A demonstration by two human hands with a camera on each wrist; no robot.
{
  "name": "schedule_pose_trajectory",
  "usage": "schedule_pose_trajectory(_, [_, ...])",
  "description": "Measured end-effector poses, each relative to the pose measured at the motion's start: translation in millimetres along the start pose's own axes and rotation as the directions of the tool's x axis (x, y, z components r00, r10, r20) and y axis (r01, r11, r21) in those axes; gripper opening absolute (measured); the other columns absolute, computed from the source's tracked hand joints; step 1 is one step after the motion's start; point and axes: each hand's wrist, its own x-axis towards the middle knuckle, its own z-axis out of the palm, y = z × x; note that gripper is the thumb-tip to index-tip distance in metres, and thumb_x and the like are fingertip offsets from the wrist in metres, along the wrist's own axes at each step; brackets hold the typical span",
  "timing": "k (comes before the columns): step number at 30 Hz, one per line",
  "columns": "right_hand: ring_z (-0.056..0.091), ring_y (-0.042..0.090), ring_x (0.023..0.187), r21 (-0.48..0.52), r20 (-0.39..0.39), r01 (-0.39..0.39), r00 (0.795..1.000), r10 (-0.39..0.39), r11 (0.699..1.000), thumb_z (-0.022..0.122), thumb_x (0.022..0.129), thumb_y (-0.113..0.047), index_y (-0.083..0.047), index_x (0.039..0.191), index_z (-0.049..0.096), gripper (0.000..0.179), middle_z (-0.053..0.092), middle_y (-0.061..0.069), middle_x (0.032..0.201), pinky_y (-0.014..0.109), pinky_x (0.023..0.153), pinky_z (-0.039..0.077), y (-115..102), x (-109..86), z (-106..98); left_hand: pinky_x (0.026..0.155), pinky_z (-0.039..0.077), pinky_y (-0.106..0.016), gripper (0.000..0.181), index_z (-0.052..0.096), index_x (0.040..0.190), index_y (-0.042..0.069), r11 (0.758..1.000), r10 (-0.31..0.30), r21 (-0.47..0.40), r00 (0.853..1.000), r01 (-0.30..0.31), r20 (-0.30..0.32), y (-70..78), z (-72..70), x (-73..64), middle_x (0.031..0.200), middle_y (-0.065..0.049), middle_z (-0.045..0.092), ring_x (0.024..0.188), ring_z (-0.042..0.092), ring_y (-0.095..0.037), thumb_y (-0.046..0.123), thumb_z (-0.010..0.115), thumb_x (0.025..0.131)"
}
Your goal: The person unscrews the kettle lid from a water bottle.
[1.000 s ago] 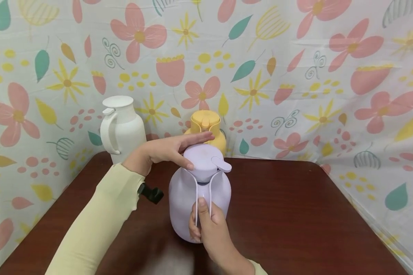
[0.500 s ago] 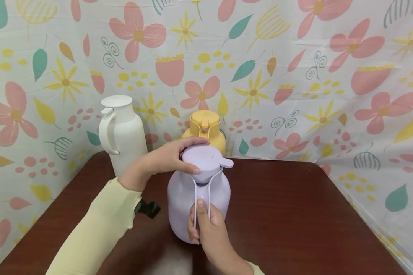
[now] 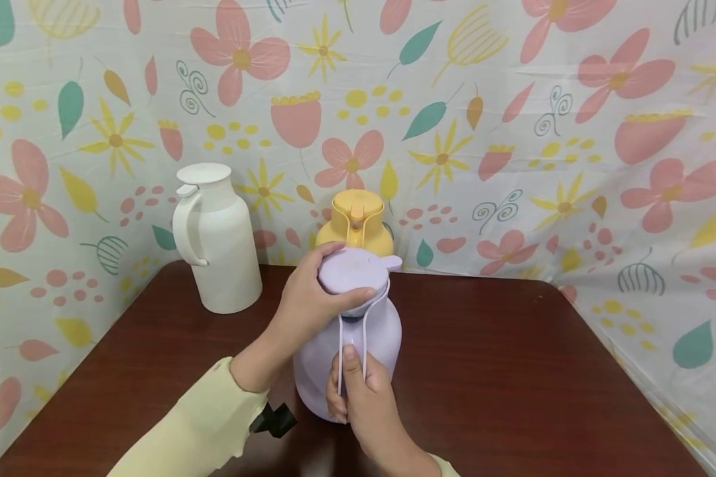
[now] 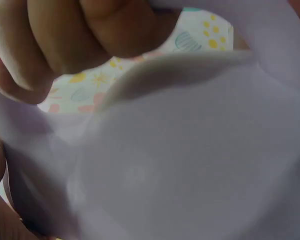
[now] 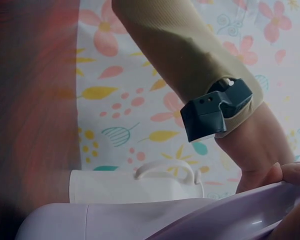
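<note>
A lilac thermos jug (image 3: pixel 384 341) stands upright at the middle of the table, its handle facing me. My left hand (image 3: pixel 304 301) grips the round lid (image 3: pixel 353 268), thumb across the near edge and fingers round the far left side. The lid's small tab (image 3: pixel 388 263) points to the right. Lower down, my right hand (image 3: pixel 368 404) holds the handle (image 3: pixel 352 331), thumb lying along it. Close up in the left wrist view, curled fingers (image 4: pixel 70 40) wrap the handle over the pale jug body (image 4: pixel 190 150). In the right wrist view, part of the jug (image 5: pixel 125 217) fills the bottom edge.
A white jug (image 3: pixel 227 258) stands at the back left of the dark wooden table (image 3: pixel 501 371). Directly behind the lilac jug is a yellow jug (image 3: pixel 378 238), partly hidden. A flower-patterned curtain (image 3: pixel 441 159) hangs behind. A black wrist camera (image 3: pixel 274 421) sits at my left cuff.
My left hand has swung round to the near side of the lid. The lid has turned counterclockwise, its tab moving toward the back. My right hand has stayed on the handle.
</note>
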Motion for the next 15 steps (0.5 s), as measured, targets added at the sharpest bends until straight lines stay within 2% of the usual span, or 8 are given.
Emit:
schedule_pose_trajectory(3, [0.037,0.001,0.042,0.0,-0.003,-0.004,1.0,0.004,1.0,0.028,0.114,-0.027,0.015,0.078,0.032,0.055,0.025,0.028,0.052,0.026,0.041,0.037,-0.9,-0.5,-0.8,0.106,0.047,-0.048,0.083,0.053,0.145,0.014,1.0,0.013,-0.011,1.0,-0.014,-0.018,1.6,2.7,-1.3,0.145,-0.007,0.059,0.127,0.058,-0.027,0.029,0.092,0.073])
schedule_pose_trajectory(5, [0.037,0.001,0.043,-0.006,-0.009,-0.007,1.0,0.007,1.0,0.028,0.114,-0.027,0.015,0.078,0.033,0.055,0.025,0.028,0.052,0.026,0.042,0.038,-1.4,-1.1,-1.4,0.107,0.046,-0.048,0.086,0.05,0.147,0.013,1.0,0.019,-0.011,1.0,-0.019,0.004,2.5,2.6,-0.6,0.146,-0.007,0.056,0.128,0.057,-0.027,0.028,0.091,0.074])
schedule_pose_trajectory(8, [0.038,0.001,0.043,-0.017,-0.016,-0.008,1.0,0.008,1.0,0.028,0.114,-0.027,0.015,0.078,0.033,0.055,0.026,0.028,0.052,0.026,0.042,0.038,-2.1,-1.8,-2.1,0.111,0.043,-0.05,0.09,0.044,0.152,0.014,1.0,0.013,-0.001,0.997,-0.013,0.082,3.3,-3.1,5.1,0.153,-0.011,0.049,0.134,0.053,-0.03,0.03,0.089,0.077])
schedule_pose_trajectory(10, [0.038,0.001,0.043,-0.023,-0.013,-0.011,1.0,0.01,1.0,0.029,0.114,-0.027,0.015,0.077,0.034,0.056,0.026,0.028,0.052,0.026,0.042,0.039,-2.6,-2.0,-2.4,0.118,0.038,-0.053,0.094,0.037,0.157,0.015,1.0,0.017,-0.01,0.985,-0.016,0.173,3.1,-14.1,12.7,0.161,-0.014,0.04,0.143,0.045,-0.033,0.032,0.085,0.079])
schedule_pose_trajectory(12, [0.038,0.001,0.043,-0.024,-0.008,-0.015,1.0,0.015,1.0,0.029,0.114,-0.027,0.015,0.077,0.034,0.056,0.026,0.029,0.052,0.026,0.042,0.04,-2.7,-2.1,-2.5,0.125,0.027,-0.055,0.104,0.029,0.161,0.012,0.997,0.064,-0.052,0.952,-0.051,0.299,1.0,-29.9,24.6,0.167,-0.017,0.029,0.154,0.032,-0.036,0.042,0.085,0.079])
schedule_pose_trajectory(13, [0.038,0.001,0.043,-0.025,-0.004,-0.017,1.0,0.017,1.0,0.029,0.114,-0.027,0.015,0.076,0.034,0.056,0.026,0.029,0.052,0.026,0.043,0.04,-2.6,-2.2,-2.5,0.128,0.021,-0.056,0.11,0.025,0.163,0.01,0.994,0.097,-0.085,0.922,-0.07,0.375,-0.7,-38.7,31.8,0.17,-0.018,0.024,0.157,0.024,-0.037,0.048,0.085,0.079])
schedule_pose_trajectory(14, [0.038,0.001,0.043,-0.026,-0.002,-0.018,1.0,0.017,1.0,0.029,0.114,-0.027,0.015,0.076,0.034,0.056,0.026,0.029,0.052,0.026,0.043,0.04,-2.5,-2.3,-2.7,0.129,0.015,-0.057,0.116,0.02,0.164,0.007,0.988,0.133,-0.127,0.879,-0.083,0.458,-2.5,-47.3,39.5,0.171,-0.019,0.018,0.16,0.017,-0.037,0.052,0.084,0.079])
schedule_pose_trajectory(15, [0.038,0.001,0.043,-0.023,0.001,-0.02,1.0,0.02,1.0,0.029,0.114,-0.027,0.015,0.076,0.034,0.056,0.026,0.029,0.052,0.027,0.043,0.04,-2.4,-2.5,-2.8,0.13,0.011,-0.057,0.121,0.015,0.164,0.005,0.982,0.17,-0.163,0.824,-0.096,0.541,-5.0,-55.1,47.3,0.172,-0.019,0.014,0.161,0.011,-0.037,0.056,0.084,0.078])
